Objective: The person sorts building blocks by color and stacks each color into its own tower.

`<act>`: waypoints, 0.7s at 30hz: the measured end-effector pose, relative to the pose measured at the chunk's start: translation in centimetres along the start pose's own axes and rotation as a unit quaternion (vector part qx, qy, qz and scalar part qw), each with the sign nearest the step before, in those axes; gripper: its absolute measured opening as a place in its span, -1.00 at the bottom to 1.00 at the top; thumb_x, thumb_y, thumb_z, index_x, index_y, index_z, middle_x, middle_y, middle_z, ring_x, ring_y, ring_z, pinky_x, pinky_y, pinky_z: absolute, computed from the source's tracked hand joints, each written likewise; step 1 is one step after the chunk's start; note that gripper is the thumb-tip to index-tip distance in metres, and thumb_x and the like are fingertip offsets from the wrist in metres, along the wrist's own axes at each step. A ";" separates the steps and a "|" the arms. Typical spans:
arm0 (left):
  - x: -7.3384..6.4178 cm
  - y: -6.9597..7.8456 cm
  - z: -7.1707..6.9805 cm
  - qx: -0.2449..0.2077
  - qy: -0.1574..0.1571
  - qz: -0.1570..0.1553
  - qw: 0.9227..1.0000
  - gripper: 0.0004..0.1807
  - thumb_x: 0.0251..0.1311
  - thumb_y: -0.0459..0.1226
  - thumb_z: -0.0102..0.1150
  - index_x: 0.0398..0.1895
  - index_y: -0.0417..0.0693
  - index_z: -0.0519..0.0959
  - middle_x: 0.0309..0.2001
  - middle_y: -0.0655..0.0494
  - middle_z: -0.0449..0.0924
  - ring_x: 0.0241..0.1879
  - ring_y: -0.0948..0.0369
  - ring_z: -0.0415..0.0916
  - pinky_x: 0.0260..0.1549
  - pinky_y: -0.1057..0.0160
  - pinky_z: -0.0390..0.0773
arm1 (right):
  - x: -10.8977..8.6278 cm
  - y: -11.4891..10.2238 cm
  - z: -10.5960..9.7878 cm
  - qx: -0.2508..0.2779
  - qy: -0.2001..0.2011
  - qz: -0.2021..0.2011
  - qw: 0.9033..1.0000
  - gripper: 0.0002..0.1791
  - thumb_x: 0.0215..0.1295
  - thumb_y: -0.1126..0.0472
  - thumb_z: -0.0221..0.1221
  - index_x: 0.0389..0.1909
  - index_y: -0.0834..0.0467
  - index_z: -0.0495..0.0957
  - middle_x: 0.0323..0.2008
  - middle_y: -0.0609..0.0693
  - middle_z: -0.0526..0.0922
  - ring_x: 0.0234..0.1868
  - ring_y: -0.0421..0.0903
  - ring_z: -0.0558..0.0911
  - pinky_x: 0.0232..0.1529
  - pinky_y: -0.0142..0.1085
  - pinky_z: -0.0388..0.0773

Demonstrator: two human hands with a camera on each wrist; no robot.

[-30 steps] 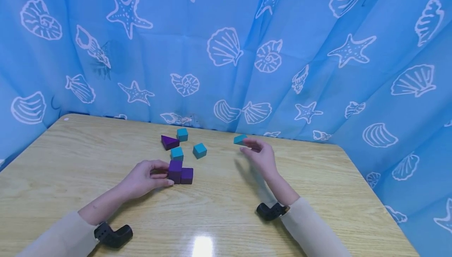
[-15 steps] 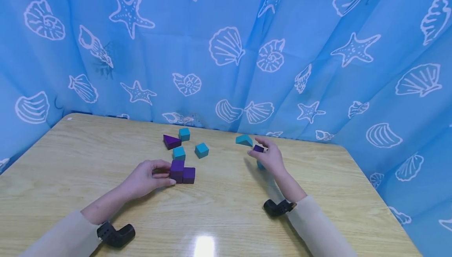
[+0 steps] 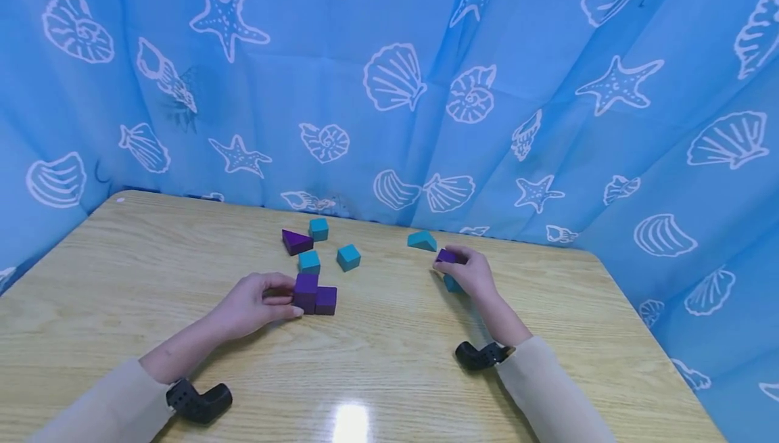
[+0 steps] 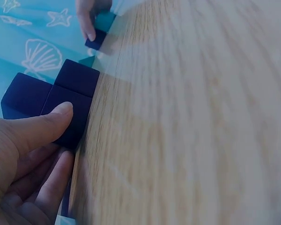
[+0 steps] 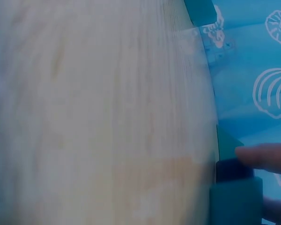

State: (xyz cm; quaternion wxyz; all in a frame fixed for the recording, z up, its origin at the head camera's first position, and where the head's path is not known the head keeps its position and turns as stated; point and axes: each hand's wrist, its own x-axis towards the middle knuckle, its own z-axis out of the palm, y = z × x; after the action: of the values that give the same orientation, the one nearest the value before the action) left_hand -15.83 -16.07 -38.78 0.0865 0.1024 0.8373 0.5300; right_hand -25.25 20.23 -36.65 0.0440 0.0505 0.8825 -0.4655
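My left hand point(image 3: 252, 304) holds an upright purple block point(image 3: 305, 294), or possibly a stack of two, with thumb and fingers at its left side. A purple cube point(image 3: 325, 300) touches it on the right. The left wrist view shows my thumb point(image 4: 42, 126) pressed on a dark purple face. On the right, my right hand point(image 3: 471, 272) pinches a small purple block point(image 3: 446, 255). Next to that block is a teal block point(image 3: 452, 283), partly hidden by the hand. Just behind lies a teal triangular block point(image 3: 422, 241).
Behind my left hand stand three teal cubes, one near point(image 3: 309, 262), one far point(image 3: 318, 229) and one right point(image 3: 349, 258). A purple triangular block point(image 3: 297, 242) lies beside them. The wooden table point(image 3: 389, 362) ends at a blue curtain point(image 3: 341, 91).
My right hand has let go of the teal triangular block at the back, drawn back to the right and taken hold of the small purple block. The left hand keeps its hold.
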 end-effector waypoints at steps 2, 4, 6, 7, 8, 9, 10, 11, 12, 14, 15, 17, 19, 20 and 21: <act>0.0 0.1 0.0 -0.001 -0.001 -0.002 1.000 -0.49 0.08 -0.31 0.36 0.09 -0.39 0.50 0.07 -0.30 0.53 0.03 -0.05 0.59 -0.04 0.29 0.66 | 0.0 0.1 0.1 0.000 0.001 0.002 1.000 -0.36 0.20 0.20 0.26 0.30 0.26 0.35 0.25 0.32 0.38 0.24 0.23 0.40 0.21 0.02 0.49; 0.0 0.1 0.0 0.000 -0.002 -0.001 1.000 -0.49 0.09 -0.31 0.36 0.09 -0.40 0.50 0.07 -0.31 0.53 0.03 -0.05 0.59 -0.04 0.28 0.66 | 0.1 0.1 0.2 0.003 0.005 0.004 1.000 -0.38 0.20 0.22 0.25 0.29 0.27 0.37 0.24 0.33 0.40 0.24 0.23 0.40 0.22 0.01 0.49; 0.0 0.1 0.1 -0.002 -0.001 -0.003 1.000 -0.49 0.08 -0.31 0.36 0.09 -0.40 0.50 0.06 -0.30 0.53 0.03 -0.05 0.59 -0.03 0.28 0.65 | 0.2 0.1 0.2 0.008 0.010 0.008 1.000 -0.40 0.19 0.23 0.25 0.27 0.27 0.39 0.23 0.33 0.41 0.23 0.23 0.41 0.22 0.01 0.48; 0.0 0.2 0.0 -0.002 -0.001 -0.003 1.000 -0.49 0.08 -0.31 0.36 0.09 -0.39 0.50 0.06 -0.30 0.53 0.03 -0.05 0.59 -0.03 0.28 0.65 | 0.2 0.1 0.2 0.008 0.013 0.010 1.000 -0.41 0.19 0.23 0.25 0.26 0.27 0.40 0.22 0.33 0.42 0.23 0.22 0.42 0.23 0.01 0.48; 0.0 0.2 0.0 -0.001 -0.001 -0.003 1.000 -0.49 0.08 -0.30 0.36 0.08 -0.39 0.50 0.06 -0.29 0.53 0.03 -0.05 0.59 -0.03 0.28 0.65 | 0.2 0.0 0.2 0.010 0.016 0.012 1.000 -0.42 0.19 0.24 0.25 0.25 0.27 0.41 0.21 0.33 0.43 0.22 0.22 0.42 0.23 0.00 0.47; 0.0 0.2 0.0 -0.001 -0.001 -0.003 1.000 -0.49 0.09 -0.30 0.36 0.08 -0.39 0.51 0.06 -0.29 0.54 0.03 -0.05 0.59 -0.03 0.28 0.65 | 0.3 0.0 0.2 0.010 0.018 0.013 1.000 -0.43 0.19 0.24 0.25 0.23 0.28 0.42 0.20 0.34 0.44 0.22 0.22 0.43 0.23 0.00 0.47; 0.0 0.2 0.0 -0.002 0.001 -0.006 1.000 -0.50 0.08 -0.30 0.37 0.07 -0.38 0.51 0.05 -0.27 0.55 0.03 -0.04 0.59 -0.03 0.28 0.65 | 0.3 0.0 0.2 0.014 0.019 0.015 1.000 -0.44 0.19 0.25 0.26 0.23 0.29 0.43 0.19 0.33 0.44 0.22 0.21 0.43 0.23 0.00 0.47; 0.0 0.2 0.0 -0.001 0.000 -0.006 1.000 -0.50 0.08 -0.30 0.37 0.07 -0.37 0.51 0.05 -0.27 0.55 0.03 -0.04 0.59 -0.03 0.28 0.65 | 0.3 0.0 0.3 0.016 0.018 0.016 1.000 -0.44 0.19 0.25 0.26 0.22 0.29 0.43 0.19 0.33 0.45 0.21 0.21 0.43 0.23 -0.01 0.47; 0.0 0.2 0.0 0.001 -0.001 -0.006 1.000 -0.50 0.08 -0.29 0.37 0.07 -0.37 0.52 0.05 -0.26 0.55 0.03 -0.03 0.59 -0.03 0.28 0.65 | 0.3 0.0 0.3 0.019 0.018 0.017 1.000 -0.45 0.19 0.25 0.26 0.22 0.29 0.43 0.19 0.33 0.45 0.21 0.20 0.44 0.24 -0.01 0.47; 0.0 0.2 0.0 0.003 -0.002 -0.003 1.000 -0.51 0.09 -0.29 0.36 0.07 -0.36 0.52 0.05 -0.24 0.56 0.02 -0.02 0.59 -0.03 0.28 0.66 | 0.3 0.0 0.3 0.029 0.016 0.017 0.999 -0.44 0.20 0.25 0.25 0.23 0.28 0.42 0.20 0.32 0.45 0.22 0.19 0.43 0.24 -0.02 0.47; 0.0 0.2 0.0 0.003 -0.002 -0.002 1.000 -0.51 0.09 -0.29 0.36 0.07 -0.36 0.52 0.05 -0.24 0.56 0.02 -0.02 0.59 -0.03 0.28 0.66 | 0.3 0.0 0.3 0.031 0.016 0.016 0.999 -0.44 0.21 0.25 0.25 0.24 0.28 0.41 0.20 0.31 0.44 0.22 0.19 0.43 0.24 -0.01 0.46; 0.0 0.1 0.0 0.003 -0.003 0.001 1.000 -0.52 0.09 -0.29 0.36 0.07 -0.35 0.53 0.04 -0.23 0.56 0.02 -0.01 0.59 -0.04 0.29 0.66 | 0.3 0.0 0.3 0.037 0.015 0.016 0.999 -0.44 0.23 0.24 0.24 0.26 0.26 0.40 0.22 0.30 0.43 0.24 0.19 0.42 0.26 0.00 0.45; -0.1 0.1 0.0 0.002 -0.003 0.003 1.000 -0.52 0.09 -0.28 0.36 0.06 -0.35 0.53 0.04 -0.23 0.56 0.02 -0.01 0.59 -0.04 0.29 0.66 | 0.3 -0.2 0.4 0.042 0.015 0.014 0.999 -0.44 0.24 0.23 0.24 0.26 0.25 0.39 0.22 0.29 0.43 0.24 0.19 0.41 0.26 0.00 0.45; -0.1 0.1 0.0 0.001 -0.003 0.003 1.000 -0.52 0.09 -0.28 0.36 0.06 -0.35 0.53 0.04 -0.23 0.56 0.02 -0.02 0.59 -0.04 0.29 0.66 | 0.3 -0.3 0.4 0.043 0.015 0.013 0.999 -0.44 0.24 0.23 0.24 0.26 0.25 0.40 0.22 0.28 0.43 0.24 0.19 0.41 0.26 0.01 0.45; -0.1 0.1 0.0 0.002 -0.004 0.003 1.000 -0.52 0.09 -0.28 0.36 0.06 -0.36 0.53 0.04 -0.23 0.56 0.02 -0.02 0.59 -0.04 0.28 0.66 | 0.3 -0.4 0.4 0.044 0.016 0.013 0.999 -0.45 0.24 0.22 0.24 0.26 0.24 0.40 0.22 0.27 0.43 0.24 0.19 0.41 0.25 0.01 0.46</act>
State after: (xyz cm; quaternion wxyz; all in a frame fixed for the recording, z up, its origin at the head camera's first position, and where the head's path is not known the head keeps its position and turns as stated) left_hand -15.77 -16.09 -38.68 0.0878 0.1070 0.8375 0.5286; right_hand -25.61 19.73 -36.59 0.0332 0.0711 0.8611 -0.5024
